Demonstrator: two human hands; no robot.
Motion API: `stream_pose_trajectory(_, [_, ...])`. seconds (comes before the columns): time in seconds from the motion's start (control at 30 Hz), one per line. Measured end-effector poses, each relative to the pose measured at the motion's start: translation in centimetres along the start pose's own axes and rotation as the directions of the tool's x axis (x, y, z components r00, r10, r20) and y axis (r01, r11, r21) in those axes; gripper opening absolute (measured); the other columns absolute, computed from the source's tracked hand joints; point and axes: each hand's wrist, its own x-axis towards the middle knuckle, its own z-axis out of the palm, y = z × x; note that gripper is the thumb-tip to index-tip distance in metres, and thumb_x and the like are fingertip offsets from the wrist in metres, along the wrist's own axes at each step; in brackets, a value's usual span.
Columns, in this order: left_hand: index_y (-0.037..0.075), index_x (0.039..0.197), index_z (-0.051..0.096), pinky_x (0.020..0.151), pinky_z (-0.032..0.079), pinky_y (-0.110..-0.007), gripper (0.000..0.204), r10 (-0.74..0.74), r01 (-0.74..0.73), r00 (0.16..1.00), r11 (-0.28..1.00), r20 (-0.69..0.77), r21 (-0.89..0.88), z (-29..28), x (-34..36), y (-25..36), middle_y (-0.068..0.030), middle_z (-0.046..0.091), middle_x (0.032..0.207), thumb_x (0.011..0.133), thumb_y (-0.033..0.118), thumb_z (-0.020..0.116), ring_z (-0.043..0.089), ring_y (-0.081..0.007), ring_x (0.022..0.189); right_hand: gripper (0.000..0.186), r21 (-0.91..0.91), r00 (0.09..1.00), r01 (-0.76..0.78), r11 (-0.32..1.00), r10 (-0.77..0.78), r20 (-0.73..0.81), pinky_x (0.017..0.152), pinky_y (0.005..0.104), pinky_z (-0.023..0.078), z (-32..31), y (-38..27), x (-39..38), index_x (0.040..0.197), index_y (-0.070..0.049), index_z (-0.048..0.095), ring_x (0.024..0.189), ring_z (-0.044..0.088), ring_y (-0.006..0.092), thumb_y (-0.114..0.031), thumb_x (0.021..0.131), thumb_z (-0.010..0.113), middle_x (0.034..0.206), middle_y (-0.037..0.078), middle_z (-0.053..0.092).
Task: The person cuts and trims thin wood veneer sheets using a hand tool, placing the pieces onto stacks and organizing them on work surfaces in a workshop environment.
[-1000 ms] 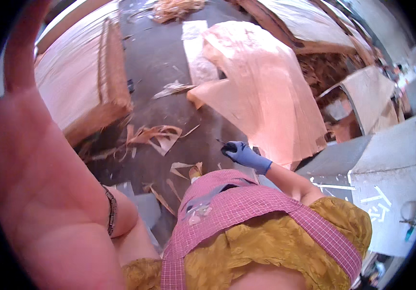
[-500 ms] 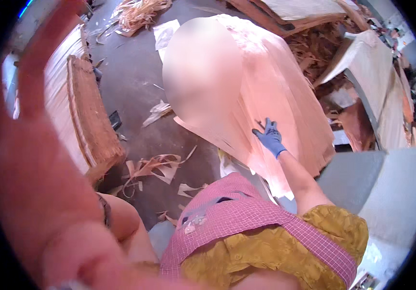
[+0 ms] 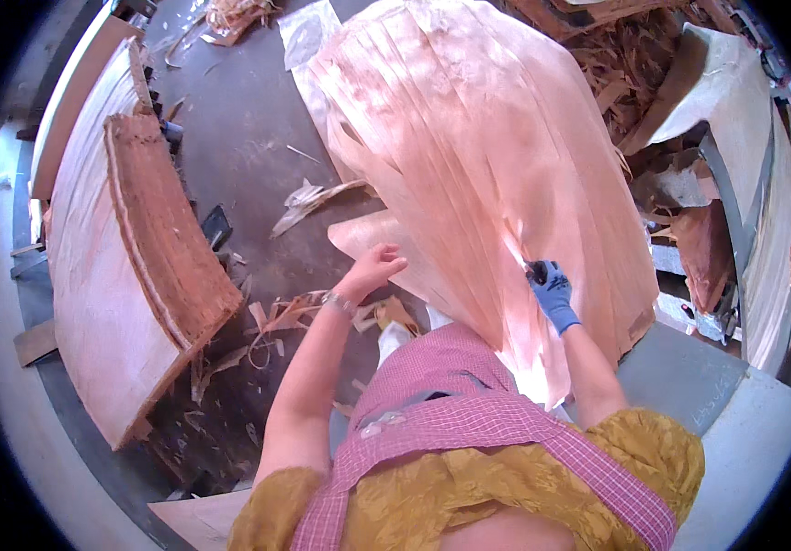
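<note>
A stack of thin, pinkish wood veneer sheets spreads in front of me, its surface wavy and creased. My right hand, in a blue glove with dark fingers, is closed low on the right part of the stack. From its fingers a narrow pale strip points up and to the left; it looks like veneer. My left hand is bare, with a band at the wrist. Its fingers are curled in loosely with nothing visible in them, close to the rounded left corner of a veneer sheet.
Another thick veneer stack stands at the left. Torn scraps litter the dark surface between the stacks. Shredded veneer and curved sheets lie at the right. A grey panel is beside my right arm.
My left arm, raised large and blurred at the left, has come down to the near edge of the veneer. My right hand, spread flat before, has moved slightly nearer and right, and closed.
</note>
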Motion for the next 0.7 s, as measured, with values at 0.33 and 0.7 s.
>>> stream_pose_trajectory(0.33, [0.007,0.148,-0.01,0.1,0.029,-0.07,0.137,-0.652,0.298,0.749,0.494,-0.121,-0.817,4.5,18.7,-20.7,-0.0216,0.027,0.15,0.06,0.063,0.081,0.033,-0.044,0.134,0.024,-0.196,0.998,-0.034,0.98,0.022,-0.067,0.069,0.0445,0.051,-1.5,0.7,-1.0,0.102,-0.012,0.062,0.083,0.063,0.0356,-0.023,0.082,0.069,0.094,0.013,0.061])
stream_pose_trajectory(0.7, [0.005,0.119,0.058,0.088,0.052,-0.045,0.05,-0.267,-0.166,0.946,0.096,-0.186,-0.982,-8.8,25.2,-30.6,-0.0087,0.065,0.112,0.085,0.038,0.072,0.063,-0.0247,0.101,0.053,0.007,0.98,-0.165,0.986,0.164,-0.109,0.065,0.029,0.053,-0.1,-2.7,-4.6,0.129,-0.006,0.053,0.077,0.065,0.016,-0.003,0.08,0.071,0.101,0.009,0.058])
